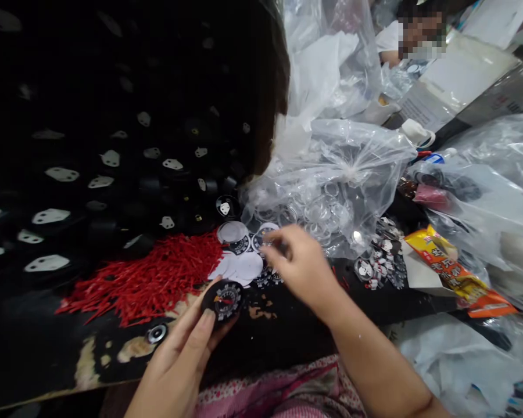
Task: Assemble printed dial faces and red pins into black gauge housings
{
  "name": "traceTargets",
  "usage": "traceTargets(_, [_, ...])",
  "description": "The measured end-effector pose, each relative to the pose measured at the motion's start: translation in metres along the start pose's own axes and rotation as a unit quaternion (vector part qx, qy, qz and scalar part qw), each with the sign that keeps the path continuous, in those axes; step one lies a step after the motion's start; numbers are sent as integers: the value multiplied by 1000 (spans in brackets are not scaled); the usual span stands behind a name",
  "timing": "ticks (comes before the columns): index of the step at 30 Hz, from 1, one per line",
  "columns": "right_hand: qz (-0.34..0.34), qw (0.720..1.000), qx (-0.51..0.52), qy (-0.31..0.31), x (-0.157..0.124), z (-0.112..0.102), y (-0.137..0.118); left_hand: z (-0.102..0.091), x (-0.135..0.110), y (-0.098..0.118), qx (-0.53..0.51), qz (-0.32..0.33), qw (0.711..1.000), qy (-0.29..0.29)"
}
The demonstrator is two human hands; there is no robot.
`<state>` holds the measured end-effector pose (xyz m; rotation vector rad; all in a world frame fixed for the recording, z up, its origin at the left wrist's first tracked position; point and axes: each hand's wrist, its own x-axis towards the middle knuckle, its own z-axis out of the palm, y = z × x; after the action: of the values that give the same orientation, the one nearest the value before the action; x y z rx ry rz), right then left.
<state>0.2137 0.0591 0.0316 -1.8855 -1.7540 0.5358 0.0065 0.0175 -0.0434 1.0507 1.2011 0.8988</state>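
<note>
My left hand (187, 342) is wrapped round a black dial gauge (223, 300), its face turned up with a red pointer on it. To the right, my right hand (303, 261) hovers over a small pile of printed dial discs (265, 231). Its fingers are bent, a little apart and slightly blurred, with nothing visible between them. White round discs (239, 267) lie between the two hands. A heap of red pointers (152, 278) spreads over the black table to the left. Near my left wrist is a small round part with a silver ring (157, 333).
Many black round cases with white plates (50, 216) are heaped at left and back. A clear plastic bag of transparent rings (326, 215) lies behind my right hand. Small metal parts (381, 258) and a yellow-orange packet (457, 270) lie at right. Another person's hand (391, 57) shows far back.
</note>
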Motion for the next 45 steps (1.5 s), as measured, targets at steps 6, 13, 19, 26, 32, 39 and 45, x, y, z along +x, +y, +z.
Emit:
traceTargets(6, [37, 979, -189, 72, 33, -1, 38, 7, 1, 6, -35, -71, 997, -10])
traceTargets(13, [-17, 999, 13, 44, 5, -8, 13, 17, 6, 26, -238, -138, 961, 10])
traceTargets(19, [-92, 986, 101, -93, -34, 13, -24, 17, 10, 33, -259, -133, 956, -46])
traceTargets(26, [-62, 993, 77, -60, -30, 23, -35, 12, 1, 20, -41, -1, 998, -39])
traceTargets(32, [-98, 994, -37, 3, -29, 44, -36, 19, -2, 20, -9, 11, 998, -56])
traceTargets(39, [-101, 986, 107, -82, -29, 38, -36, -13, -15, 16, 35, -16, 997, -69])
traceTargets(45, [-41, 975, 178, -123, -27, 28, -28, -122, -70, -3, 277, 1, 947, 160])
